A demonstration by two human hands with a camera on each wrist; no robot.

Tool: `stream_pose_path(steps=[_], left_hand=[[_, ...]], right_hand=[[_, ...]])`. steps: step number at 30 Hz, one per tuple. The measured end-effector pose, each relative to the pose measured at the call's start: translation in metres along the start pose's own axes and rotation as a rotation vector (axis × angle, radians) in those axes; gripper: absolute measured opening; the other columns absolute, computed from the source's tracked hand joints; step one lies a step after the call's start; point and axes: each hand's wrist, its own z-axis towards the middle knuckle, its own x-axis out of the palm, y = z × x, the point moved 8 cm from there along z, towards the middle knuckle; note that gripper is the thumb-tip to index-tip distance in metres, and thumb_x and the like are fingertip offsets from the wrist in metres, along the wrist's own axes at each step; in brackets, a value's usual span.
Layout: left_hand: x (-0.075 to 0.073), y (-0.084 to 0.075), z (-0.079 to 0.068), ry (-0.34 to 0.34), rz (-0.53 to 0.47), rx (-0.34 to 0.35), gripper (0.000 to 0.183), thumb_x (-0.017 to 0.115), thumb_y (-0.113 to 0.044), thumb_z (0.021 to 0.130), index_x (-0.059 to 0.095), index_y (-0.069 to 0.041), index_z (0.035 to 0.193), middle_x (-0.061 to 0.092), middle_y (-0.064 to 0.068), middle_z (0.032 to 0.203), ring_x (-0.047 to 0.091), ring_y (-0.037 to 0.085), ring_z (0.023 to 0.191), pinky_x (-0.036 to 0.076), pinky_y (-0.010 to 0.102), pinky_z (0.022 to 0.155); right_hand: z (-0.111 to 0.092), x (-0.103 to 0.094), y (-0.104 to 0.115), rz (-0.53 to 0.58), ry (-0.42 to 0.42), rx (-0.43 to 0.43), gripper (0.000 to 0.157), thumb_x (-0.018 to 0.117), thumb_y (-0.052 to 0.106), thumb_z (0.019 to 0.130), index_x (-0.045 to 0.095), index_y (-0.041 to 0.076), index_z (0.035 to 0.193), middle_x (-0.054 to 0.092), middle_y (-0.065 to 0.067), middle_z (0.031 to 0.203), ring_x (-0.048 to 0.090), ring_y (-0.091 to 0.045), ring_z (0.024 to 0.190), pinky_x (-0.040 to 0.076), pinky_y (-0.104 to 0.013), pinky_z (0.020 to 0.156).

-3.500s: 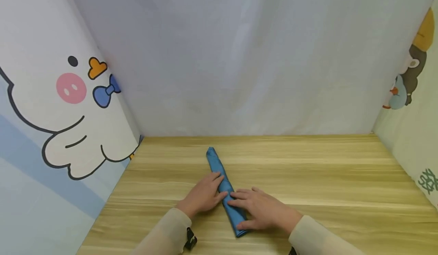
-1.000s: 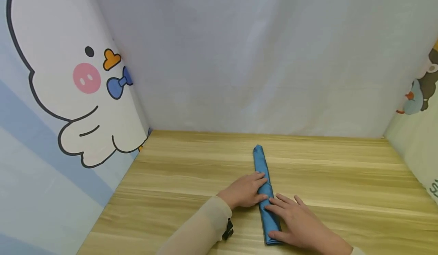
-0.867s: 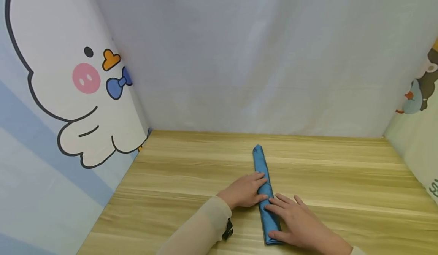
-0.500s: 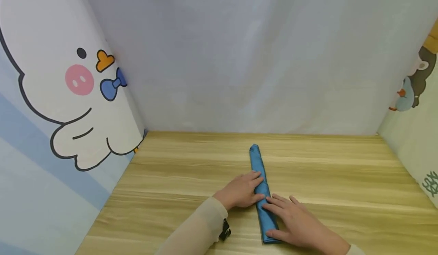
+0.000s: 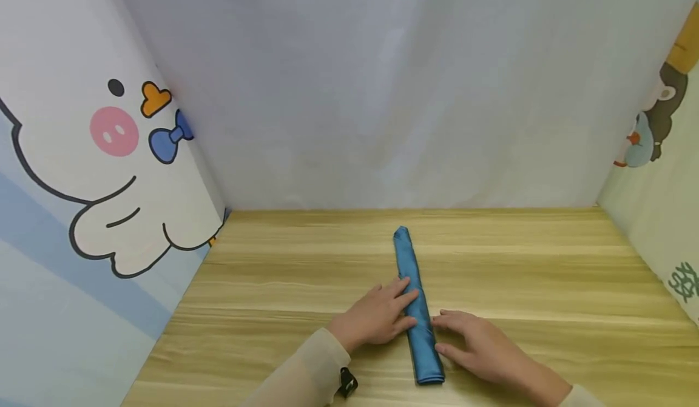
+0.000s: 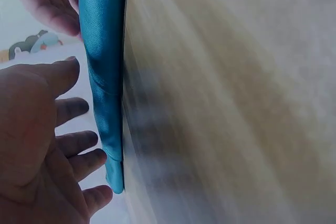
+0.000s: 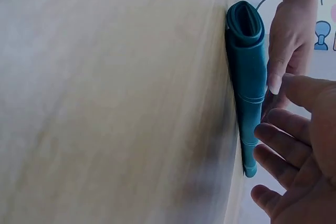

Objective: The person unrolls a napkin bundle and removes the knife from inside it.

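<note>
A blue satiny cloth rolled into a long narrow tube (image 5: 426, 352) lies on the wooden table, pointing away from me. Its near end shows coiled layers in the right wrist view, where the roll (image 7: 249, 72) tapers towards the far end. My left hand (image 5: 374, 315) comes from the left, with its fingers spread and lying over the roll's middle. Fingertips of that hand (image 6: 47, 145) are close against the roll (image 6: 105, 51) in the left wrist view. My right hand (image 5: 488, 349) is at the right side of the near half, its fingers loosely bent and its fingertips beside the cloth's edge.
The wood-grain tabletop (image 5: 273, 261) meets a pale grey curtain (image 5: 382, 91) at the back. A panel with a cartoon bird (image 5: 60, 146) stands at the left, and another printed panel (image 5: 655, 213) at the right. A black strap buckle (image 5: 347, 383) hangs by the left sleeve.
Since the earliest frame the roll has shifted right and turned straighter. During the last half second my right hand has slid off its top to the right side; my left fingers have spread.
</note>
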Motion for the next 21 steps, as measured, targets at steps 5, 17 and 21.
stream_pose_path(steps=[5,17,21], left_hand=[[-0.002,0.000,0.002,-0.015,0.001,0.009,0.055,0.038,-0.045,0.103,0.034,-0.020,0.152,0.023,0.009,0.158,0.023,0.022,0.144,0.031,0.047,0.109],[0.002,0.003,0.009,0.012,0.017,-0.007,0.054,0.039,-0.047,0.102,0.036,-0.021,0.150,0.027,0.007,0.157,0.026,0.021,0.142,0.033,0.045,0.108],[0.003,0.003,0.011,0.023,0.020,-0.016,0.055,0.039,-0.048,0.102,0.037,-0.023,0.150,0.027,0.006,0.156,0.026,0.020,0.142,0.033,0.045,0.108]], right_hand=[[0.002,0.001,0.000,-0.003,-0.005,-0.003,0.040,0.066,0.039,0.091,0.067,0.013,0.121,0.064,-0.003,0.124,0.057,-0.024,0.119,0.047,-0.045,0.094],[0.002,0.008,0.006,-0.022,-0.033,-0.050,0.039,0.069,0.036,0.090,0.068,0.011,0.119,0.066,-0.002,0.120,0.060,-0.022,0.112,0.048,-0.043,0.091],[0.002,0.009,0.006,-0.037,-0.039,-0.036,0.040,0.068,0.038,0.089,0.069,0.011,0.118,0.067,0.000,0.116,0.062,-0.020,0.107,0.050,-0.041,0.089]])
